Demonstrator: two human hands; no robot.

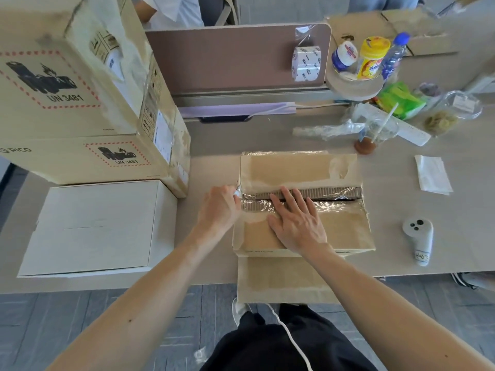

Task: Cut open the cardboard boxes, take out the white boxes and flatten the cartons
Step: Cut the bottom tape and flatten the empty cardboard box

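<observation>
On the worktop (209, 145) the largest thing is the stack of sealed cartons (67, 103) at ten o'clock, printed with battery warnings; below it, at eight o'clock, sits one white box (93, 226), closed and out of its carton; we judge that at least one carton has been emptied and that several wait.

The carton in hand (289, 167) lies at the centre of our view, its near edge at the lip of the worktop, with a loose brown flap (281, 279) hanging down at six o'clock. Its taped seam (329, 203) runs from nine to three o'clock; the three o'clock half shows a dark gap, the nine o'clock end looks sealed under glossy tape.

Our right hand (297, 226) lies flat on the near flap, its grip spread, fingertips at the seam, holding nothing. Our left hand (219, 210) is at the nine o'clock end of the seam, its grip curled and pinched on a small pale object (237, 192); blade or tag of tape, we cannot tell.

So the step is cutting open. Next, we think, the last stretch of tape must part; then both flaps lift and the white box inside comes out; a shallow stroke would spare it.

A white controller (419, 236) rests at three o'clock, well apart.
</observation>
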